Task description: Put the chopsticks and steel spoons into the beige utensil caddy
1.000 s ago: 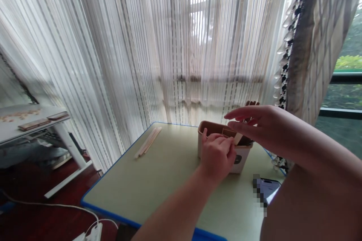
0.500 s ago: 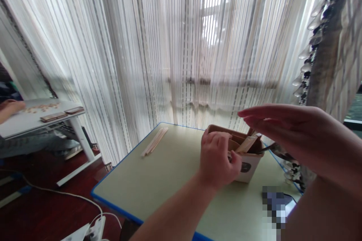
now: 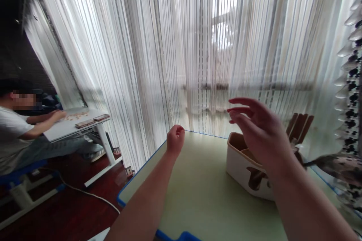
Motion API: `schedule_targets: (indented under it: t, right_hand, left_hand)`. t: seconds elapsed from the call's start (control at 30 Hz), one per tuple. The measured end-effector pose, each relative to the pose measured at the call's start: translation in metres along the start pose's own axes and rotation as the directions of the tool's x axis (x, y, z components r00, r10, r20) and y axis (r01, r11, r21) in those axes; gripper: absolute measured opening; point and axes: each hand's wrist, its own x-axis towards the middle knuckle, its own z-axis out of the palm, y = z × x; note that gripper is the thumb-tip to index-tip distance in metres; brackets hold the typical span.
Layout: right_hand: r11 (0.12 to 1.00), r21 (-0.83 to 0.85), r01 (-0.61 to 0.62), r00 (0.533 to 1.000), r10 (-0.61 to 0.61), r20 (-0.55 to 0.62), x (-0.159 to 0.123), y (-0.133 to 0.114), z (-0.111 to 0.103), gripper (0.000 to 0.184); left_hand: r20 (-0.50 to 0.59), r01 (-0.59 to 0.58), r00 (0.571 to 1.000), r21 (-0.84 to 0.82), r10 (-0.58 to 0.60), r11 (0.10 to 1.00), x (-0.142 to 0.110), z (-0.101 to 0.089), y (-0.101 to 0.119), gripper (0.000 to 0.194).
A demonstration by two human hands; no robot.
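Observation:
My left hand (image 3: 175, 140) is over the far-left part of the pale green table (image 3: 198, 192), its fingers curled closed. Whatever is inside the fingers is hidden, and the light wooden sticks seen there earlier do not show. My right hand (image 3: 258, 124) hovers above the utensil box (image 3: 243, 165), fingers apart and holding nothing. The box is white with a brown rim, inner compartments and a dark print on its side. Flat brown wooden handles (image 3: 299, 127) stick up from it behind my right wrist. A dark spoon- or ladle-like utensil (image 3: 339, 165) juts out to the right.
A person (image 3: 17, 131) sits at a white table (image 3: 65, 126) on the left, hands near small wooden pieces (image 3: 77, 116) and flat trays (image 3: 92, 121). Striped curtains (image 3: 169, 52) hang behind my table. A white cable (image 3: 87, 194) crosses the dark red floor.
My left hand has let go of the box and moved left to where the sticks lay. My right hand's fingers have spread. The view has swung left, showing more of the other person.

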Motion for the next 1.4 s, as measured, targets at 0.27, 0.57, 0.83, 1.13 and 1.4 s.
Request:
schedule_targets:
  t: [0.27,0.57,0.83,1.13,1.4]
  right_hand:
    - [0.976,0.106,-0.19,0.945,0.152,0.29,-0.06,0.095,0.124,0.026]
    - [0.932,-0.02,-0.362,0.892,0.353,0.283,-0.095,0.168,0.154,0.034]
    - [0.947,-0.164,-0.276,0.869,0.319,0.378,-0.092,0.172,0.156,0.034]
    - [0.947,-0.168,-0.275,0.87,0.319,0.375,-0.091,0.17,0.154,0.034]
    - [0.925,-0.007,-0.38,0.911,0.375,0.171,-0.088,0.171,0.153,0.029]
  left_hand:
    - [0.197,0.027,0.975,0.363,-0.105,0.931,-0.009,-0.006,-0.051,0.022]
    - [0.333,0.002,0.843,0.784,-0.424,0.62,-0.002,-0.017,-0.046,0.03]
    - [0.384,0.004,0.734,0.822,-0.56,0.569,-0.007,-0.005,-0.058,0.03]
    - [0.389,0.03,0.72,0.81,-0.575,0.586,-0.007,-0.002,-0.055,0.031]
    - [0.414,0.006,0.784,0.74,-0.463,0.672,-0.005,-0.008,-0.03,0.03]
